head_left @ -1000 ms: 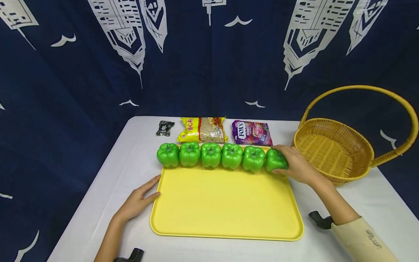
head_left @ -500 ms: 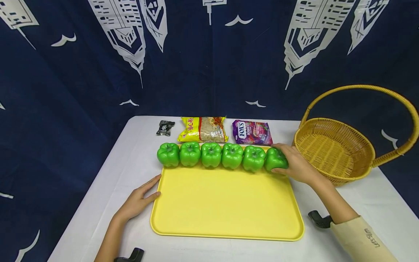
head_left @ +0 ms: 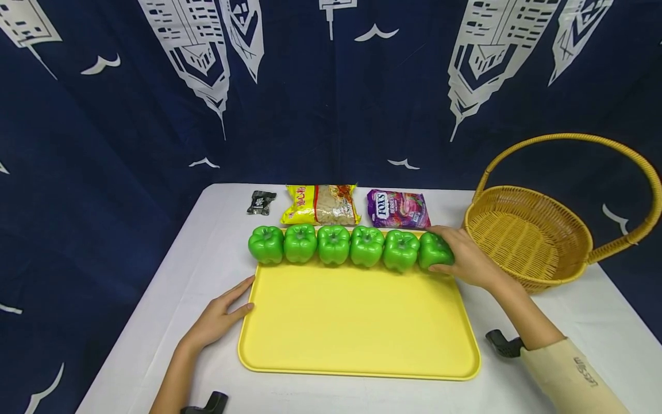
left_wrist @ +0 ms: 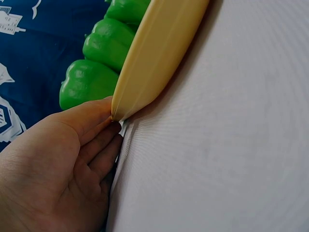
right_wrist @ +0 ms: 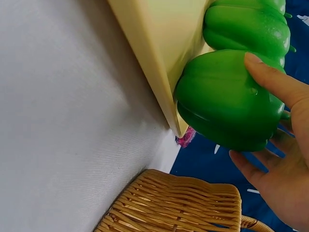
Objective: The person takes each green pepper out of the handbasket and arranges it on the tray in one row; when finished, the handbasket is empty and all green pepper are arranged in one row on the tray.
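Observation:
Several green bell peppers (head_left: 333, 245) stand side by side in a row along the far edge of a yellow tray (head_left: 357, 322). At the right end of that row, my right hand (head_left: 468, 259) holds the last bell pepper (head_left: 433, 252). In the right wrist view the thumb lies on one side of this bell pepper (right_wrist: 227, 101), with the fingers partly hidden on the other. My left hand (head_left: 217, 319) rests against the tray's left rim, fingers extended. The left wrist view shows its fingertips touching the tray's corner (left_wrist: 145, 72).
A wicker basket (head_left: 584, 236) with a tall handle stands right of the tray. Behind the peppers lie a small black packet (head_left: 261, 203), a yellow noodle bag (head_left: 320, 205) and a purple candy bag (head_left: 398, 209). A white cloth (head_left: 155, 299) covers the table.
My right hand and the bell pepper it holds have shifted very slightly left, toward the neighbouring pepper. The left hand and tray look the same.

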The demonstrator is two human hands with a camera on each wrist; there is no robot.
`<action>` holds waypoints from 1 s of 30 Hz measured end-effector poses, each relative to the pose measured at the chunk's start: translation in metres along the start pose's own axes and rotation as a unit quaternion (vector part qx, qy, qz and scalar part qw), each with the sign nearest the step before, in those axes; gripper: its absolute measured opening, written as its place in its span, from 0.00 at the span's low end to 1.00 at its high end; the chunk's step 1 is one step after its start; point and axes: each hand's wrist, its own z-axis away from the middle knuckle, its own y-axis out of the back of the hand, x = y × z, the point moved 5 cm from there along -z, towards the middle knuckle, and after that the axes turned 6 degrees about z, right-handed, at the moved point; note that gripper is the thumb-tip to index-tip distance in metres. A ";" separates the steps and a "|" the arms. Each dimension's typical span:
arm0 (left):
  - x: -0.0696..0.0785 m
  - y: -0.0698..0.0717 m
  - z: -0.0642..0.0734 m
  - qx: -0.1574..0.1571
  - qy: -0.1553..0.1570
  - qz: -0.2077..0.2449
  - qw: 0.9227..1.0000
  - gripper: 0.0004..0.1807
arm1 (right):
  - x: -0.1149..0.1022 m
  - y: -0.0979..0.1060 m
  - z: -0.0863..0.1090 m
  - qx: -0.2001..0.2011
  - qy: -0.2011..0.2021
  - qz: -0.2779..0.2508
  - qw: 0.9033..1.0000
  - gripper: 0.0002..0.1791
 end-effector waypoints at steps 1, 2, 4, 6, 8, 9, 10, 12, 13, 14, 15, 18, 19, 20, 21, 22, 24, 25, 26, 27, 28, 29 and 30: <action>0.000 0.000 0.000 0.000 0.000 -0.001 1.000 0.33 | 0.000 0.000 0.000 0.000 0.001 0.001 1.000 0.44; 0.000 0.000 0.000 0.000 0.000 -0.001 1.000 0.33 | 0.000 0.000 -0.001 0.000 0.002 0.001 1.000 0.44; 0.000 -0.001 0.000 -0.001 0.000 0.000 1.000 0.33 | 0.000 0.000 -0.001 -0.003 0.001 -0.001 1.000 0.44; 0.000 -0.001 0.000 -0.001 0.000 0.002 1.000 0.33 | 0.001 -0.001 -0.001 -0.006 -0.002 -0.003 1.000 0.45; 0.000 -0.001 0.000 -0.002 0.000 0.002 1.000 0.33 | 0.001 -0.001 -0.001 -0.008 -0.004 -0.004 1.000 0.45; 0.000 -0.001 0.000 -0.001 0.000 0.002 1.000 0.33 | 0.002 -0.001 -0.001 -0.007 -0.004 -0.004 1.000 0.46; 0.000 -0.001 0.000 -0.001 0.000 0.002 1.000 0.32 | 0.002 -0.001 -0.001 -0.007 -0.004 -0.003 1.000 0.46; -0.001 -0.001 0.000 0.000 0.000 -0.001 1.000 0.33 | 0.003 -0.002 -0.001 -0.005 -0.004 -0.001 1.000 0.46; -0.001 -0.001 0.000 0.000 0.001 -0.002 1.000 0.33 | 0.004 -0.002 0.000 -0.004 -0.004 0.000 1.000 0.47; -0.001 0.000 0.000 0.000 0.001 -0.003 1.000 0.33 | 0.005 -0.002 0.000 -0.004 -0.005 0.000 1.000 0.47; -0.001 0.000 0.000 0.000 0.002 -0.002 1.000 0.33 | 0.005 -0.003 0.000 -0.004 -0.004 0.002 1.000 0.47; -0.001 0.000 0.000 0.000 0.003 -0.001 1.000 0.33 | 0.006 -0.003 0.000 -0.006 -0.006 0.003 1.000 0.47; -0.001 0.000 0.000 0.000 0.003 0.000 1.000 0.33 | 0.006 -0.003 0.000 -0.006 -0.006 0.003 1.000 0.47; -0.002 0.000 0.000 -0.001 0.004 0.001 1.000 0.33 | 0.006 -0.003 0.000 -0.006 -0.005 0.003 1.000 0.46; -0.002 -0.001 -0.001 -0.001 0.003 0.002 1.000 0.33 | 0.005 -0.003 0.000 -0.006 -0.005 0.003 1.000 0.46; -0.002 -0.001 -0.001 -0.001 0.003 0.002 1.000 0.33 | 0.005 -0.002 0.000 -0.006 -0.006 0.001 1.000 0.46; -0.002 -0.001 -0.001 -0.001 0.003 0.002 1.000 0.33 | 0.005 -0.002 0.000 -0.008 -0.007 -0.001 1.000 0.47; -0.002 -0.001 -0.001 -0.001 0.003 0.003 1.000 0.33 | 0.004 -0.002 0.000 -0.011 -0.008 -0.003 1.000 0.48; -0.001 0.000 -0.001 -0.001 0.003 0.003 1.000 0.33 | 0.004 -0.002 0.000 -0.013 -0.009 -0.003 1.000 0.48; -0.001 0.000 -0.001 -0.001 0.004 0.002 1.000 0.33 | 0.004 -0.002 0.000 -0.016 -0.010 -0.003 1.000 0.49; -0.001 0.000 -0.001 -0.001 0.004 0.002 1.000 0.33 | 0.004 -0.003 0.000 -0.017 -0.010 -0.003 1.000 0.49; -0.001 0.000 -0.001 -0.002 0.003 0.003 1.000 0.33 | 0.004 -0.003 0.000 -0.018 -0.009 0.000 1.000 0.49; -0.001 0.000 -0.001 -0.002 0.004 0.004 1.000 0.33 | 0.004 -0.003 0.000 -0.018 -0.008 0.002 1.000 0.49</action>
